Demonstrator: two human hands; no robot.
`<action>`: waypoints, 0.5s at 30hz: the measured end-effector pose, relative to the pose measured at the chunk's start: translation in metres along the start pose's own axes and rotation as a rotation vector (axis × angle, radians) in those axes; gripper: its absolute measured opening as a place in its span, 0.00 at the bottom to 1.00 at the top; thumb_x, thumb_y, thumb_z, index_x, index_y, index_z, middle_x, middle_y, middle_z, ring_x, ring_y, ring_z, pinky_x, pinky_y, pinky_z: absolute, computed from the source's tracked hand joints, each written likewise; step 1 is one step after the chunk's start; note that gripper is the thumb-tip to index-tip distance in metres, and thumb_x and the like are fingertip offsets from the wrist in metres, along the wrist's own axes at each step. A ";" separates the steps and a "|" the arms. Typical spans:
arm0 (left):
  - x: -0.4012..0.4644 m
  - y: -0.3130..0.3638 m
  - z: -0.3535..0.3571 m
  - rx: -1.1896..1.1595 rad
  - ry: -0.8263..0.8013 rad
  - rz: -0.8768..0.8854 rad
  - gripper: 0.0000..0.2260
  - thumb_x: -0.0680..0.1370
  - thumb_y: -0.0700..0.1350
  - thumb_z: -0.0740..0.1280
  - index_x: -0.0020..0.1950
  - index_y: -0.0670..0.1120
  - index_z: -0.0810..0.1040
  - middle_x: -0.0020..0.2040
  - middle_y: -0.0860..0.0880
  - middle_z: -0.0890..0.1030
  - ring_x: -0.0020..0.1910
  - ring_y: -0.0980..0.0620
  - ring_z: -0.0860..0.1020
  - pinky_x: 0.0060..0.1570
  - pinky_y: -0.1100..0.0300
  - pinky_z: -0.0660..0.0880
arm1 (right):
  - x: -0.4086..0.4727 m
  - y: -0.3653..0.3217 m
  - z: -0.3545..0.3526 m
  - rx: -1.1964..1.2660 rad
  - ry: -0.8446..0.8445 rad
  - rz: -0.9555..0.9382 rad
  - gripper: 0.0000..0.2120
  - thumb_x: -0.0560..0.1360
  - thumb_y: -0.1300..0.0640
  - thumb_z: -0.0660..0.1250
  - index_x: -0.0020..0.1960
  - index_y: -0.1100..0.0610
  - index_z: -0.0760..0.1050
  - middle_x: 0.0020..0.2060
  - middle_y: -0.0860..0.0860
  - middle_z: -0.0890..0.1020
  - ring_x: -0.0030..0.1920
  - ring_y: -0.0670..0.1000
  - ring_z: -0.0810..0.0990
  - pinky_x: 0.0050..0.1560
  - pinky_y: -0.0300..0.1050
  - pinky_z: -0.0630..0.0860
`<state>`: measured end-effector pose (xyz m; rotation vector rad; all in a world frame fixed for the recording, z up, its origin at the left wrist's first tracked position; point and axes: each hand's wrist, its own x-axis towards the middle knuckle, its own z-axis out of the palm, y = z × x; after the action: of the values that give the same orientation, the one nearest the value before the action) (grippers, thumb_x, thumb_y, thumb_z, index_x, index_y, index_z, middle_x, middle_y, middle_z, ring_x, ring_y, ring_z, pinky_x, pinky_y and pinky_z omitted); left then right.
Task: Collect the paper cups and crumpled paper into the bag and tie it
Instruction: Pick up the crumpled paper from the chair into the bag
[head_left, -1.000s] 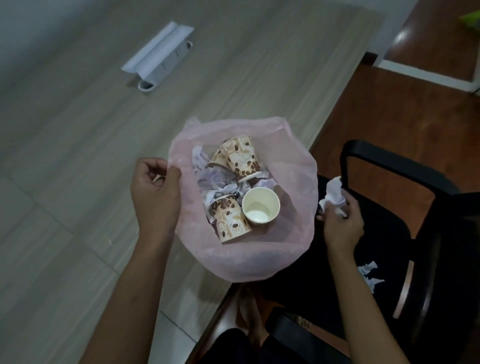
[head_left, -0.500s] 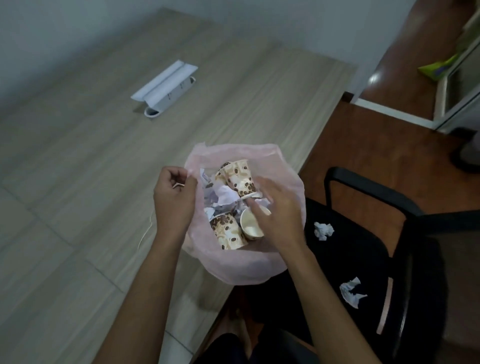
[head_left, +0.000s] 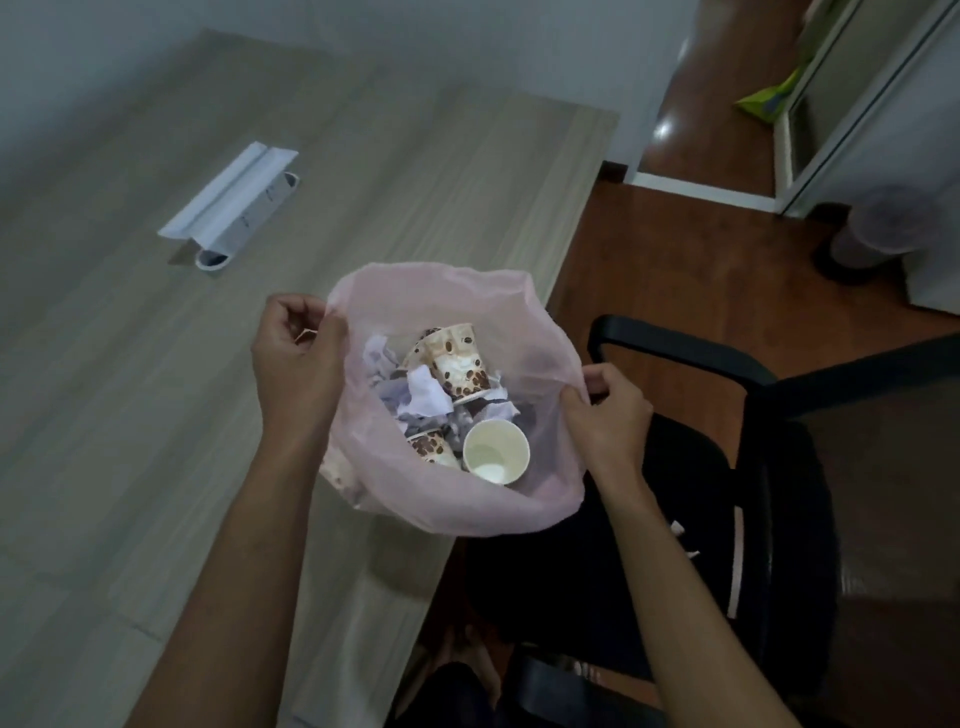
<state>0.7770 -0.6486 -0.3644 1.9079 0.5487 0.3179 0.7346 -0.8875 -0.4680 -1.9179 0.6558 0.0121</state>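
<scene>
Head camera looks down on a thin pink plastic bag (head_left: 457, 499) held open at the edge of a pale wood-grain table (head_left: 130, 415). Left hand (head_left: 298, 364) has its fingers curled and pinching the left rim of the bag; right hand (head_left: 608, 410) grips the right rim in the same way. Inside the bag lie brown-spotted paper cups (head_left: 460, 364), one white cup with its mouth up (head_left: 496, 451), and crumpled white paper (head_left: 426, 395). Just beside the bag stands a black office chair (head_left: 779, 467), and a white folded cardboard piece (head_left: 228, 200) lies far on the table.
</scene>
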 end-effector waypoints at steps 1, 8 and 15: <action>-0.001 0.002 -0.006 0.006 0.010 0.003 0.07 0.72 0.41 0.66 0.40 0.54 0.72 0.39 0.50 0.76 0.37 0.52 0.73 0.40 0.54 0.72 | -0.007 -0.001 0.000 0.007 -0.031 0.002 0.03 0.69 0.56 0.69 0.43 0.51 0.80 0.36 0.43 0.82 0.35 0.39 0.78 0.35 0.33 0.72; -0.012 0.047 -0.043 -0.052 0.099 0.072 0.09 0.76 0.42 0.68 0.40 0.54 0.72 0.37 0.56 0.74 0.33 0.62 0.71 0.40 0.63 0.71 | -0.002 -0.027 -0.011 0.254 0.006 0.143 0.16 0.80 0.44 0.59 0.45 0.53 0.80 0.40 0.44 0.84 0.41 0.44 0.81 0.42 0.39 0.77; -0.044 0.110 -0.067 -0.170 0.135 0.172 0.06 0.76 0.45 0.67 0.41 0.54 0.73 0.37 0.54 0.74 0.34 0.59 0.71 0.38 0.62 0.70 | 0.035 -0.054 -0.032 -0.138 -0.072 0.121 0.21 0.73 0.49 0.65 0.63 0.56 0.76 0.60 0.59 0.79 0.60 0.62 0.76 0.60 0.54 0.75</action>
<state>0.7334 -0.6526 -0.2355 1.7796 0.4325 0.5899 0.7792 -0.9145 -0.4183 -1.9967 0.7380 0.2065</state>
